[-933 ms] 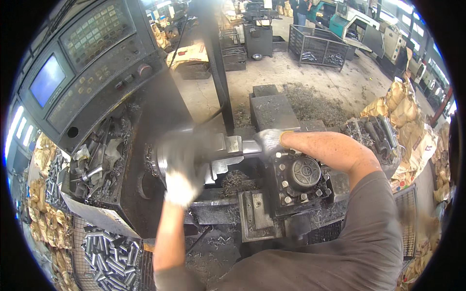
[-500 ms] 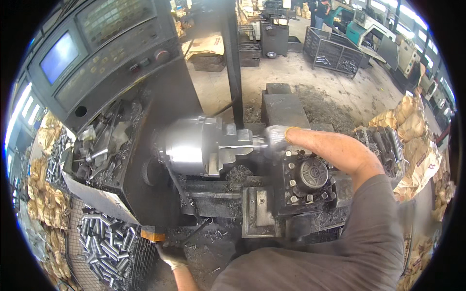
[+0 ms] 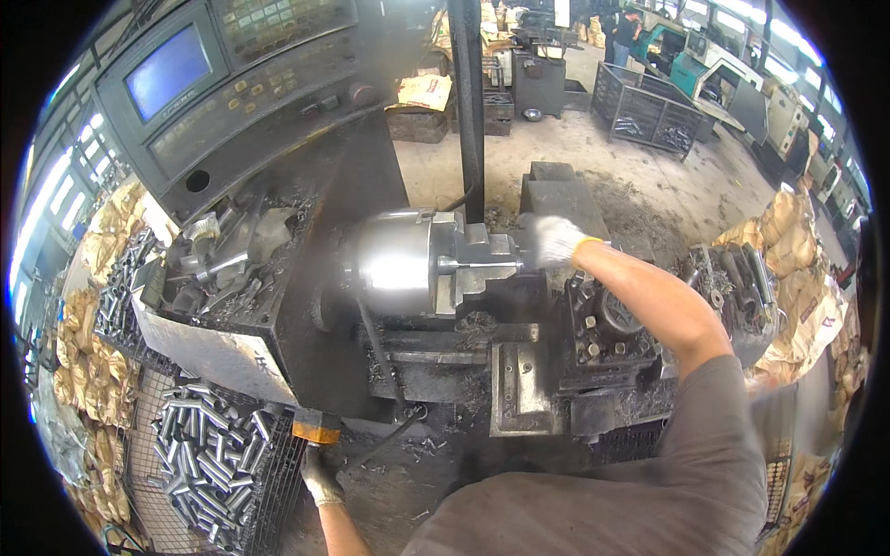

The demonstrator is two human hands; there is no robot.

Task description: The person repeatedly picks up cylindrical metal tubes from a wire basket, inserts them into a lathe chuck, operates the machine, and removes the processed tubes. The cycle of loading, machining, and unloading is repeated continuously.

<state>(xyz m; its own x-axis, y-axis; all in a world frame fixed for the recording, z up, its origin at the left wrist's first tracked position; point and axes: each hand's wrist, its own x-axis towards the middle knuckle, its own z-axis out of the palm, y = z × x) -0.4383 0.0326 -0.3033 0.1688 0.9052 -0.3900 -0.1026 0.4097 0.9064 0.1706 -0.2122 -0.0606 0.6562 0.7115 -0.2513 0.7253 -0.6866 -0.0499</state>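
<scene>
The shiny round lathe chuck (image 3: 394,264) sits mid-view, its stepped jaws (image 3: 473,264) facing right. My gloved right hand (image 3: 559,241) is beside the outer end of the jaws, above the dark tool post (image 3: 607,320). Motion smears its fingers, and whether they hold anything is unclear. Low on the left, my gloved left hand (image 3: 321,479) is just below an orange block (image 3: 315,432) at the machine's lower corner. Its fingers point up toward the block and are mostly hidden. A metal slide block (image 3: 519,394) lies below the chuck, left of the tool post.
A mesh basket with many short metal tubes (image 3: 209,459) stands at the lower left. Dirty tools (image 3: 218,259) fill the ledge under the control panel (image 3: 241,88). Brown paper sacks (image 3: 807,306) stand at right. A dark post (image 3: 468,111) rises behind the chuck. Another person (image 3: 623,37) is far off.
The whole view has shifted, so the machine appears further right and higher. My right hand has lifted slightly relative to the chuck. My left wrist has swung left beneath the orange block.
</scene>
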